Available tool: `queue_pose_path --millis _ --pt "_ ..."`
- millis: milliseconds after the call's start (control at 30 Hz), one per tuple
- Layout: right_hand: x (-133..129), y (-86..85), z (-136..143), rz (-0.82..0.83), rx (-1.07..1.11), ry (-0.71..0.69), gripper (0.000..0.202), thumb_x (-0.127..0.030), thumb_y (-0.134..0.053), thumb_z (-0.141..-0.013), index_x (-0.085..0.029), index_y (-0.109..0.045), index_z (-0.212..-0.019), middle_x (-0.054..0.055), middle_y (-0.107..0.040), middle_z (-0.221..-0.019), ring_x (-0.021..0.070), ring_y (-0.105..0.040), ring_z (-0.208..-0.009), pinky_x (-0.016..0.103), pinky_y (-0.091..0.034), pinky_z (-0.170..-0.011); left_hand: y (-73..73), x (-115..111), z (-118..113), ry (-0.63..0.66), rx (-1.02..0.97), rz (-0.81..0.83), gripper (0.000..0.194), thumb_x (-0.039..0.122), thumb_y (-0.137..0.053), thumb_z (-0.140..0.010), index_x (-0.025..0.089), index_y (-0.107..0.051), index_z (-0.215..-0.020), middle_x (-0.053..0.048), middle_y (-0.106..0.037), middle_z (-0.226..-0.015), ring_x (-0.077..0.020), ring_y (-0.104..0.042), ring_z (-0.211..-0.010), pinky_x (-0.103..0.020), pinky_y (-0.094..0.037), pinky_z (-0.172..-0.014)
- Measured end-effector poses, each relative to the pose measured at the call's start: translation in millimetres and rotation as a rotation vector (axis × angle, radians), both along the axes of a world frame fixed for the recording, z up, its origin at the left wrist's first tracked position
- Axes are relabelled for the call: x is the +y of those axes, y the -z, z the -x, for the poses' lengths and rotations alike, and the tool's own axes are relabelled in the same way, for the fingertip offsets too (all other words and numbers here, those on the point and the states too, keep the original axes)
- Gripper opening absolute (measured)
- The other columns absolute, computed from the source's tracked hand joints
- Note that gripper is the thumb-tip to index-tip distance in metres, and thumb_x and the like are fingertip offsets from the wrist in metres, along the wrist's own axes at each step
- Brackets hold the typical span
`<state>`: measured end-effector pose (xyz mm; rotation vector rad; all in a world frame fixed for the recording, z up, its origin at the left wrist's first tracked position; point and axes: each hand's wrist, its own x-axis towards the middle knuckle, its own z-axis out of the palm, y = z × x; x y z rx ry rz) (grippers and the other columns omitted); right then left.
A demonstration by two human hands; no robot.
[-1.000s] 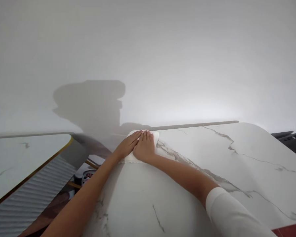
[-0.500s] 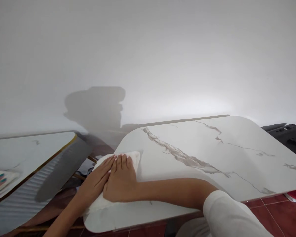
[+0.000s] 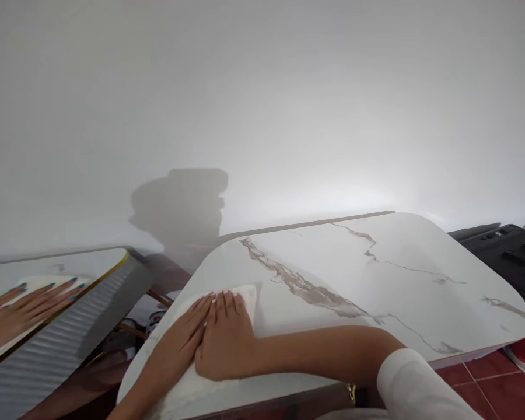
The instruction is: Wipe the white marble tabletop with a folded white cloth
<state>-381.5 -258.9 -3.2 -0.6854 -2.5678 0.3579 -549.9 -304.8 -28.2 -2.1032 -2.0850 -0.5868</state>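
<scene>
Marbled tabletop [image 3: 398, 286], cloth [image 3: 192, 388] under hands [image 3: 225, 341]

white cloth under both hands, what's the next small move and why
Probably slide the white cloth right, toward the grey-brown vein on the rounded white marble-patterned tabletop: the left hand and right hand lie on the cloth at the tabletop's left end, and it stops short of the vein.

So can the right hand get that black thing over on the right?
Probably not from here: the right hand lies on the white cloth near the tabletop's left end, and most of that top stretches between it and the black thing.
</scene>
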Motion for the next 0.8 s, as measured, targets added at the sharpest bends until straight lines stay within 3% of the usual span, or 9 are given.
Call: queue_pose_path --millis 167,400,800 --pt "46 -9.2 5 0.006 -0.031 0.082 0.067 -0.03 -0.046 -0.089 0.011 -0.03 -0.14 0.027 -0.032 -0.147 0.0326 -0.028 -0.14 0.049 -0.024 -0.114 -14.4 60 -1 0.031 -0.042 0.038 0.056 0.041 -0.027 -0.09 0.018 -0.051 -0.135 -0.008 -0.056 -0.135 -0.0228 -0.049 -0.128 -0.039 -0.04 -0.109" --pt "120 -11.6 23 -0.053 -0.021 0.15 0.061 -0.029 -0.042 -0.091 0.008 -0.035 -0.139 0.024 -0.039 -0.144 0.029 -0.034 -0.137 0.044 -0.025 -0.114 -22.5 142 10 0.042 -0.13 0.054 0.059 0.042 -0.026 -0.088 0.013 -0.05 -0.134 -0.01 -0.051 -0.14 -0.0219 -0.042 -0.133 -0.04 -0.032 -0.113" --pt "208 -8.5 52 -0.012 -0.003 0.27 0.053 -0.024 -0.038 -0.093 0.0 -0.041 -0.139 0.019 -0.043 -0.144 0.0249 -0.034 -0.137 0.039 -0.024 -0.114 -28.6 231 20 0.051 -0.213 0.036 0.058 0.038 -0.026 -0.088 0.009 -0.051 -0.131 -0.012 -0.05 -0.14 -0.0211 -0.046 -0.13 -0.035 -0.032 -0.112"
